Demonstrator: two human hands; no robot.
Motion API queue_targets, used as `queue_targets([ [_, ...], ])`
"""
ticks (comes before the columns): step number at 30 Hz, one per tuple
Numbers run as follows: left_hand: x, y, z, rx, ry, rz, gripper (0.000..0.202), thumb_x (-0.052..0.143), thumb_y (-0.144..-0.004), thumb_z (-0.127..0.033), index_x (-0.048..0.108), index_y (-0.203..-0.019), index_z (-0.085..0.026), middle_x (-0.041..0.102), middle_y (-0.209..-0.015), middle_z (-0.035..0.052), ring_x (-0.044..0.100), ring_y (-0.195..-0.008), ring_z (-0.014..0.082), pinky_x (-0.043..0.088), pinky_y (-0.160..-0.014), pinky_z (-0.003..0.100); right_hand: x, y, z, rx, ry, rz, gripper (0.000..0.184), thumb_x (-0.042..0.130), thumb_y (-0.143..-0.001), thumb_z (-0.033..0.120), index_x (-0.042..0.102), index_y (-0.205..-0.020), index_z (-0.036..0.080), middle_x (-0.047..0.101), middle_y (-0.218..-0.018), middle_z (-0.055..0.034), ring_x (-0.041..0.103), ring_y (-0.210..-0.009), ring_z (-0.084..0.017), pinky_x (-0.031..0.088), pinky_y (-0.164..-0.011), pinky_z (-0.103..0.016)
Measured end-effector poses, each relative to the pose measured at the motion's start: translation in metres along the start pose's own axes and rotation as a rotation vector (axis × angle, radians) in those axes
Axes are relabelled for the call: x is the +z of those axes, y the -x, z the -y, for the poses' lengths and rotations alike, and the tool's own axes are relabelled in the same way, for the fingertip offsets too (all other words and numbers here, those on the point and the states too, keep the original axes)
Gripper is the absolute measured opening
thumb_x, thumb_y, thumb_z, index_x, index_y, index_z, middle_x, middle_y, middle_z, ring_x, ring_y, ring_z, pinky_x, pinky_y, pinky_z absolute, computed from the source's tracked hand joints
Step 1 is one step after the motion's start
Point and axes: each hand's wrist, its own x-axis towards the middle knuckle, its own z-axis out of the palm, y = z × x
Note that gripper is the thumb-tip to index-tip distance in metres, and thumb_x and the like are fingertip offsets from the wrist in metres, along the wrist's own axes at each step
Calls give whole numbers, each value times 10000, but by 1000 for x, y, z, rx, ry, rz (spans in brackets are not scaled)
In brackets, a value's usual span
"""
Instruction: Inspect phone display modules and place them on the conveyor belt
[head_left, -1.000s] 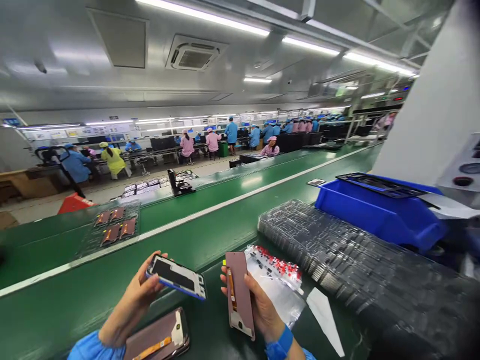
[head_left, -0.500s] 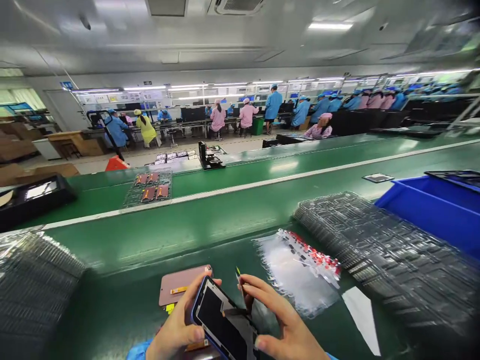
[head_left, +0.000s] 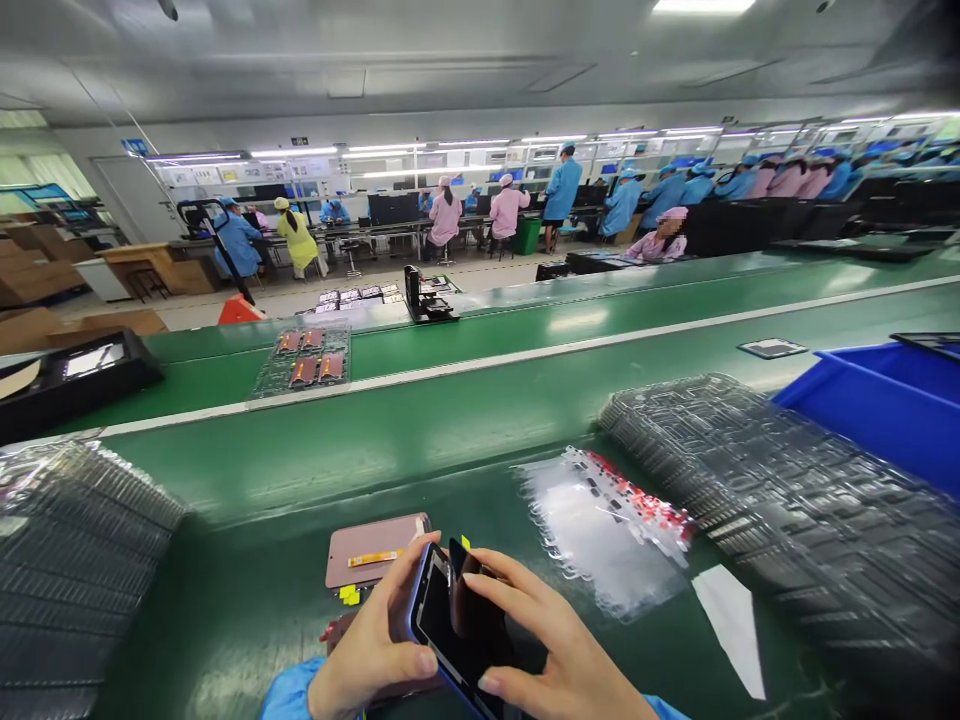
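Note:
My left hand (head_left: 386, 645) is closed around the edge of a blue-edged phone housing (head_left: 431, 640), tilted low in the view. Fingers of my right hand (head_left: 544, 640) grip a thin, dark, glossy phone panel (head_left: 469, 605) that leans at an angle over the housing. A bit of yellow shows at the panel's top. Whether the panel's lower edge touches the housing is hidden by my fingers. Behind my left hand lies a pinkish-brown phone screen (head_left: 349, 550) with an orange flex cable (head_left: 375, 558) and yellow tabs. Part of another brownish piece lies under my left hand.
Clear plastic trays are stacked at left (head_left: 90, 570) and right (head_left: 787, 490). Transparent films (head_left: 592, 540) with red tabs lie ahead, near a white paper piece (head_left: 731, 625). A blue bin (head_left: 877, 410) stands at right. Beyond the green bench, people work at tables.
The panel in my right hand has turned from nearly edge-on to leaning broadside over the housing, and my right hand has come closer to my left. The camera view has shifted slightly.

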Motion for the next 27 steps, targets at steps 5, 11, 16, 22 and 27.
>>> queue_targets([
  [5, 4, -1, 4, 26, -56, -42, 864, 855, -645, -388, 454, -1408, -342, 509, -1453, 92, 403, -1383, 332, 273, -1152, 473, 3, -2, 7, 6, 68, -18, 606, 603, -879, 566, 519, -1384, 243, 539, -1416, -146, 562, -1260, -276, 503, -1012, -372],
  [11, 16, -2, 1, 12, -63, -106, 837, 880, -617, -366, 500, -1363, -380, 555, -1410, 64, 473, -1335, 294, 329, -1116, 422, 9, -3, 12, -48, 160, -39, 600, 631, -867, 549, 555, -1355, 208, 569, -1381, -163, 589, -1230, -275, 514, -1000, -342],
  [16, 18, -2, -2, -2, -69, -126, 856, 896, -584, -381, 512, -1348, -381, 568, -1380, 59, 482, -1319, 287, 344, -1102, 410, 12, -2, 12, -41, 175, -28, 599, 680, -847, 505, 560, -1351, 205, 578, -1372, -161, 597, -1218, -278, 516, -1001, -345],
  [22, 16, 0, 2, -9, -86, -134, 897, 899, -571, -389, 486, -1366, -358, 555, -1380, 75, 505, -1288, 296, 359, -1081, 420, 15, -2, 11, -46, 182, -16, 622, 698, -838, 489, 541, -1372, 212, 564, -1388, -164, 594, -1221, -301, 524, -995, -367],
  [27, 15, 0, 1, -8, -90, -134, 912, 899, -573, -389, 469, -1377, -356, 544, -1395, 84, 502, -1293, 307, 350, -1091, 442, 13, -3, 13, -70, 185, -26, 610, 664, -859, 511, 536, -1373, 208, 563, -1386, -162, 589, -1226, -294, 520, -1001, -365],
])
